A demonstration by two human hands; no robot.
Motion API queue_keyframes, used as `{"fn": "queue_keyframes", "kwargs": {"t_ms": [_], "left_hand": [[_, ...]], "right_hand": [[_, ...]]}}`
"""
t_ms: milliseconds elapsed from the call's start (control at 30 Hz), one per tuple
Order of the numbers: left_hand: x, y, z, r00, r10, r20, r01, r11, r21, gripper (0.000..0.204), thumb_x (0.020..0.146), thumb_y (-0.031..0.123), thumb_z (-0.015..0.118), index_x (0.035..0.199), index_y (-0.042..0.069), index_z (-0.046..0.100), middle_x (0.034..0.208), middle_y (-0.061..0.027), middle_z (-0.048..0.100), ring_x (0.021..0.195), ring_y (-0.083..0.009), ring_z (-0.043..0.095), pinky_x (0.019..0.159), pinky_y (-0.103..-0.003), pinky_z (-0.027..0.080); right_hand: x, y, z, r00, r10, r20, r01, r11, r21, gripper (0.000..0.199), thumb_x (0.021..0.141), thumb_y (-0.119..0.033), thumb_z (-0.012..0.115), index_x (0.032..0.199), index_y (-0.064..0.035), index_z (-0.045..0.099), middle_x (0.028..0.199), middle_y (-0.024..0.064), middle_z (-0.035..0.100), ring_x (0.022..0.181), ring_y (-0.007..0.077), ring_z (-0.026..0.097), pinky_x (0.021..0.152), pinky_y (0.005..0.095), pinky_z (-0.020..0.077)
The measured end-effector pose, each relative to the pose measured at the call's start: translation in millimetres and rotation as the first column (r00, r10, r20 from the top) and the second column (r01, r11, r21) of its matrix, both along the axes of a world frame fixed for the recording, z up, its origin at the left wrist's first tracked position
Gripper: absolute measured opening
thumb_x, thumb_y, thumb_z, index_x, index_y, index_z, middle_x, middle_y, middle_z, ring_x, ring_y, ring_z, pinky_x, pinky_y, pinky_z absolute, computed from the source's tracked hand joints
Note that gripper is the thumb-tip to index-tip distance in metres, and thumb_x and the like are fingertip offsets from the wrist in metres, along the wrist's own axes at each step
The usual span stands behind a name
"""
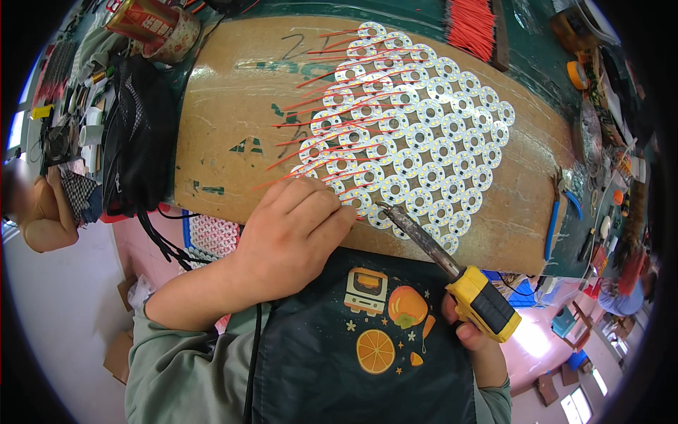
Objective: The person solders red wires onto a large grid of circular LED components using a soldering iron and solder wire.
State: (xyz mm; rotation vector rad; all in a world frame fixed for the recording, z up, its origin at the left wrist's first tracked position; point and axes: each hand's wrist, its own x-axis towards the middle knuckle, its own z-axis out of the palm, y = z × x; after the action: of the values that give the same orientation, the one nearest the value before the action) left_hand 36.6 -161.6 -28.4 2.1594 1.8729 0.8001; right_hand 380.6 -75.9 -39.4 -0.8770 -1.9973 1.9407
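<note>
A panel of several white round LED boards [417, 134] lies on a brown cardboard sheet [233, 106]. Thin red wires [318, 138] stick out leftward from the boards on the panel's left side. My left hand [296, 230] rests on the sheet's near edge, fingertips pinched at a board in the panel's near-left corner; what it pinches is too small to tell. My right hand [470, 339] grips the yellow and black handle of a soldering iron [452, 268]. Its dark tip touches a board just right of my left fingertips.
A bundle of red wires [472, 25] lies at the far edge of the green bench. A tin [152, 25] and a black mesh bag [138, 134] stand at the left. Tools and tape clutter the right edge. Another person [42, 205] is at the far left.
</note>
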Motion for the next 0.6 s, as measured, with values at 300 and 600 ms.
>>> {"fn": "queue_keyframes", "kwargs": {"t_ms": [300, 600], "left_hand": [[-9, 6, 8, 0.999, 0.046, -0.016, -0.045, 0.996, 0.073, 0.029, 0.070, 0.001, 0.071, 0.099, 0.004, 0.072, 0.091, -0.0067, 0.064, 0.086, -0.0256, 0.063, 0.079, -0.038, 0.049], [3, 9, -1, 1.000, -0.013, 0.024, 0.012, 0.999, 0.042, 0.034, 0.070, 0.000, 0.071, 0.104, 0.002, 0.072, 0.092, -0.0063, 0.064, 0.086, -0.0251, 0.063, 0.076, -0.036, 0.050]], "right_hand": [[2, -2, -1, 0.996, -0.088, -0.010, 0.088, 0.996, -0.021, 0.046, 0.086, -0.055, 0.074, 0.075, -0.0115, 0.062, 0.069, 0.0031, 0.061, 0.060, 0.0252, 0.061, 0.056, 0.0354, 0.0467], [7, -1, -5, 0.999, -0.022, 0.029, 0.021, 0.999, 0.041, 0.045, 0.087, -0.052, 0.071, 0.073, -0.0117, 0.060, 0.068, 0.0035, 0.060, 0.060, 0.0272, 0.060, 0.055, 0.0367, 0.0455]]}}
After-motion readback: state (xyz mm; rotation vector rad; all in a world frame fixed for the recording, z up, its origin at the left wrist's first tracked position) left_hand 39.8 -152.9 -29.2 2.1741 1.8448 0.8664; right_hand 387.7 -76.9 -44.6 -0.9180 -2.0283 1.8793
